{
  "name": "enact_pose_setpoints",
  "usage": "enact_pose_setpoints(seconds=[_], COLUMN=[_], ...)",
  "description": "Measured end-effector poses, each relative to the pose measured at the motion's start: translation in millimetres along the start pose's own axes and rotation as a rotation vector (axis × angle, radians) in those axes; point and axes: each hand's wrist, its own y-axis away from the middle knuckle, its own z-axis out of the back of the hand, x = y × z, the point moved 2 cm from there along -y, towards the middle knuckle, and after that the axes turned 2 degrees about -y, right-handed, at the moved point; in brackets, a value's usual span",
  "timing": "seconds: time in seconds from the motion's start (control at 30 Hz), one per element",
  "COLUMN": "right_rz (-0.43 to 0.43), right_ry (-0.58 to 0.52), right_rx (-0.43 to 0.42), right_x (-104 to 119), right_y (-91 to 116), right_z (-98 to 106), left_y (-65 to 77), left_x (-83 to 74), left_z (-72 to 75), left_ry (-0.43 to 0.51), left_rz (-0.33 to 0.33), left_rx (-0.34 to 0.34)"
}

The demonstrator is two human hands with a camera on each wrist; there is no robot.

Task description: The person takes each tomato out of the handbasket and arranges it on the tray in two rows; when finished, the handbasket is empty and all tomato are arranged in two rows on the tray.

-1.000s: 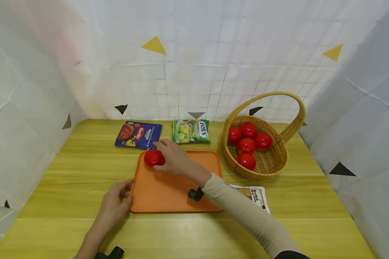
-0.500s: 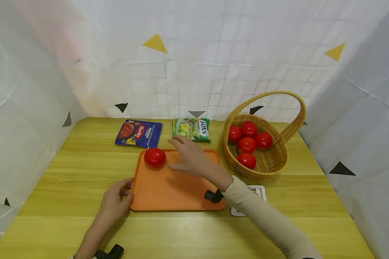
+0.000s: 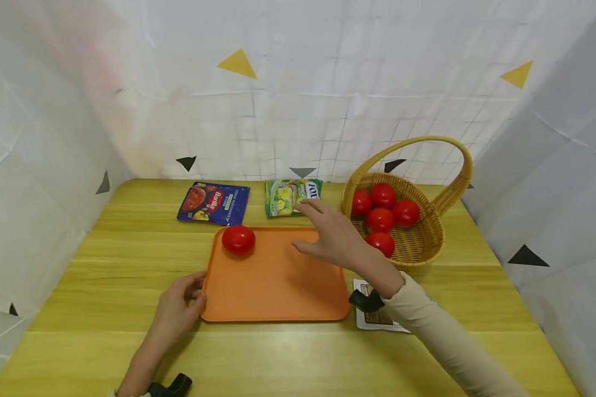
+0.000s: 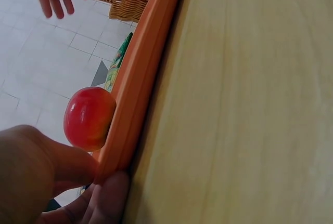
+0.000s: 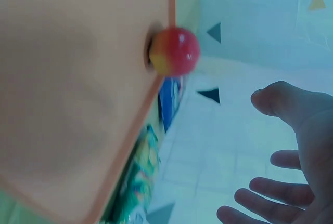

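My left hand point(image 3: 176, 306) pinches the left rim of the orange tray point(image 3: 278, 300) between thumb and fingers, as the left wrist view shows close up. Near the tray's back left corner sits a glossy, round red fruit point(image 3: 239, 240), with a yellowish side visible in the right wrist view point(image 5: 175, 51). Neither hand touches this fruit. My right hand point(image 3: 340, 234) hovers over the right part of the tray, fingers spread and nothing held. Just beyond it stands a wicker basket point(image 3: 427, 248) holding several similar red fruits point(image 3: 379, 220).
Behind the tray lie a blue Barilla pouch point(image 3: 214, 204) and a green Fox's packet point(image 3: 280, 197). A flat white-edged packet point(image 3: 377, 321) lies right of the tray, partly under my right wrist. The basket's tall handle point(image 3: 427, 140) arches upward. White sheets point(image 3: 298, 71) enclose the table.
My right hand has let go of the red fruit and moved right, away from it and toward the basket. The fruit stays on the tray; my left hand keeps its place.
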Motion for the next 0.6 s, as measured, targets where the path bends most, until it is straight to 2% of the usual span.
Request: enact_pose_setpoints(seconds=[0.2, 0.33, 0.6], right_rz=[-0.025, -0.050, -0.036], right_ry=[0.018, -0.002, 0.007], right_rx=[-0.047, -0.084, -0.182], right_x=[-11.2, -19.1, -40.8], right_y=[15.2, 31.2, 65.3], right_z=[20.4, 28.8, 44.2], left_y=[0.3, -0.8, -1.9], left_x=[1.7, 1.8, 3.5], left_z=[0.2, 0.0, -1.9], left_ry=[-0.012, -0.005, 0.000], left_rz=[0.022, -0.003, 0.022], left_rx=[0.010, -0.001, 0.011])
